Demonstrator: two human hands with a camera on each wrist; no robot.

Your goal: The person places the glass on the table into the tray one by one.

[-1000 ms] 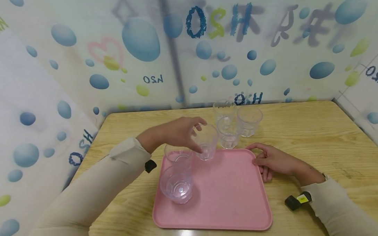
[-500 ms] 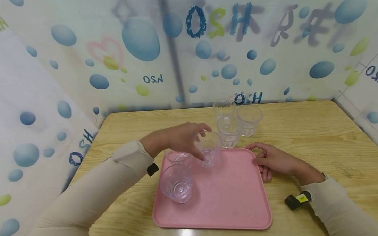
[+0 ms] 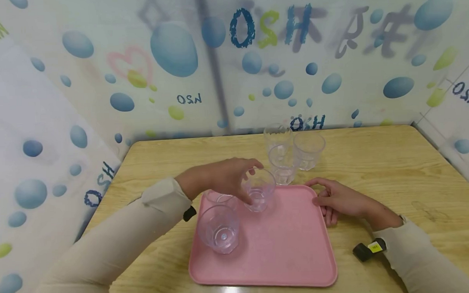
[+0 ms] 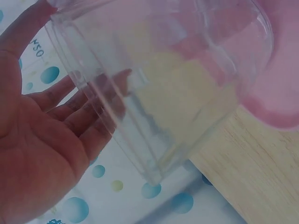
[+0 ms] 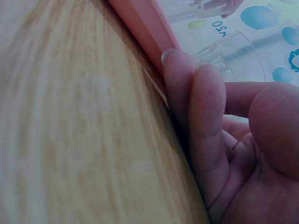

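Observation:
In the head view my left hand [image 3: 229, 177] grips a clear plastic cup [image 3: 259, 193] by its side, over the back of a pink tray [image 3: 284, 248]. The left wrist view shows this cup [image 4: 187, 93] up close, with fingers seen through its wall. Two more clear cups stand along the tray's left side: a front cup [image 3: 220, 233] and a back cup [image 3: 221, 199], the latter partly hidden by my hand. My right hand [image 3: 341, 201] holds the tray's far right corner, thumb at the rim. In the right wrist view its curled fingers [image 5: 205, 102] touch the tray's edge [image 5: 149, 32].
Behind the tray, a near cup [image 3: 283, 166], a right cup [image 3: 309, 150] and a far cup [image 3: 277, 138] stand close together on the wooden table [image 3: 382, 167]. A patterned wall [image 3: 256, 98] rises at the table's back edge.
My left hand has brought its cup a little nearer and slightly right, farther in over the tray. My right hand, the tray and the other cups have stayed put.

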